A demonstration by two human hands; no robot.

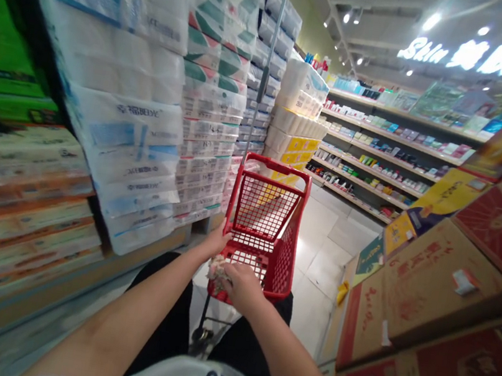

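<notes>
A small red shopping cart (pixel 270 216) with a mesh basket stands in the aisle right in front of me. My left hand (pixel 216 242) grips the near left rim of the cart. My right hand (pixel 242 286) is closed at the near edge of the basket on a small crumpled, patterned item (pixel 218 269) that I cannot name. The basket looks otherwise bare through the mesh. My black trousers and white printed shirt show below.
Tall stacks of wrapped tissue packs (pixel 135 108) line the left side. Red and brown cartons (pixel 447 293) are piled on the right. Shelves of small goods (pixel 377 163) run across the far end. Tiled floor (pixel 322 249) lies beyond the cart.
</notes>
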